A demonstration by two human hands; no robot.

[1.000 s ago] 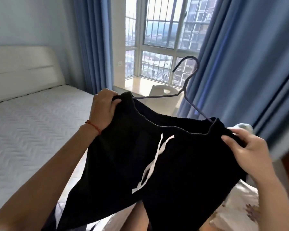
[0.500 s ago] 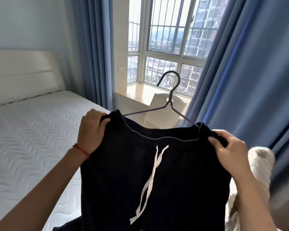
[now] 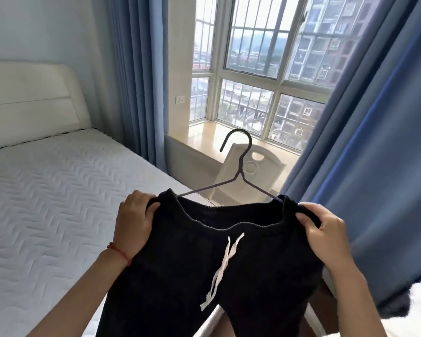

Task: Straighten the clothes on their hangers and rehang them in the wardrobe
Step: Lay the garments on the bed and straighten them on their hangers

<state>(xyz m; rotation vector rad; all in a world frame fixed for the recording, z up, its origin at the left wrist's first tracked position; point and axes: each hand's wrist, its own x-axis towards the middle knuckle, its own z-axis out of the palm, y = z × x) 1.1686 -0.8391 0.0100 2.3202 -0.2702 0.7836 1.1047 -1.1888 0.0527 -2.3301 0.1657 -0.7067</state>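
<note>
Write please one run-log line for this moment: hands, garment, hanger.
left hand: grips garment's left end | right hand: grips right end | black garment: on hanger, drawstring dangling | hanger: hook free, held before window | wardrobe: not in view

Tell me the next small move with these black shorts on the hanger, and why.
Probably tug both waistband corners outward and down to seat them evenly. The left hand and right hand each pinch an end of the black shorts, and the waistband sags in the middle below the hanger.
</note>
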